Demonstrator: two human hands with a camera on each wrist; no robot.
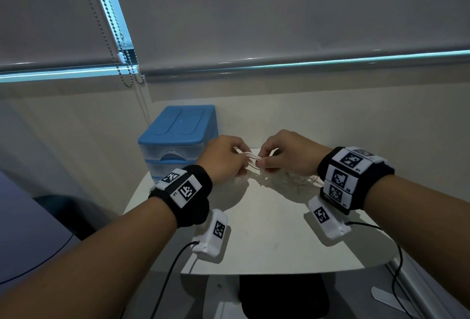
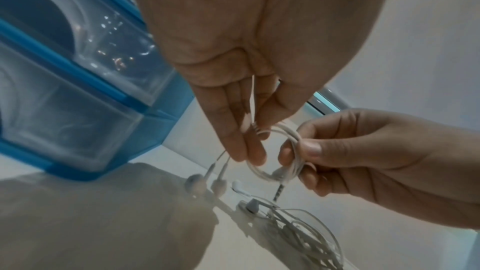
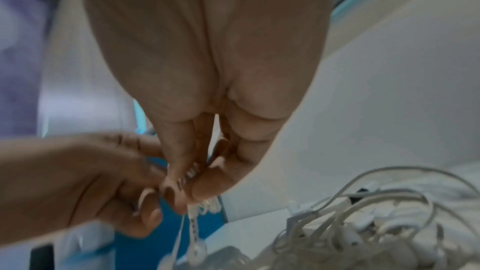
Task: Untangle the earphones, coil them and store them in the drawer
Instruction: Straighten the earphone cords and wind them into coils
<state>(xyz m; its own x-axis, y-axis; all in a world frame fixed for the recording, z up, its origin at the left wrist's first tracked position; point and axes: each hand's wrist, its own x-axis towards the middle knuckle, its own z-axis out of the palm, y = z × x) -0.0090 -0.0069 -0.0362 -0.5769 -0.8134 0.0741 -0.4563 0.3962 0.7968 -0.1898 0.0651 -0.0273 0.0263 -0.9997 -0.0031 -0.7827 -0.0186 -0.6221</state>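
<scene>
A white earphone cable, wound into a small coil [image 2: 272, 151], hangs between my two hands above the white table [image 1: 267, 229]. My right hand [image 1: 262, 163] pinches the bundled loops between thumb and fingers [image 2: 309, 149]. My left hand [image 1: 241, 163] holds the opposite side of the coil [image 1: 251, 160], with the cable running between its thumb and fingers [image 2: 244, 147]. Two earbuds [image 2: 197, 184] dangle below the left fingers, and the jack plug [image 2: 279, 191] hangs under the coil. The blue drawer unit [image 1: 178, 138] stands just left of my hands, its clear drawers pushed in.
A heap of other tangled white earphones [image 1: 292, 178] lies on the table under and beside my right hand, also visible as a heap [image 3: 376, 223] in the right wrist view. The wall and a blind with a bead chain [image 1: 122, 46] are behind.
</scene>
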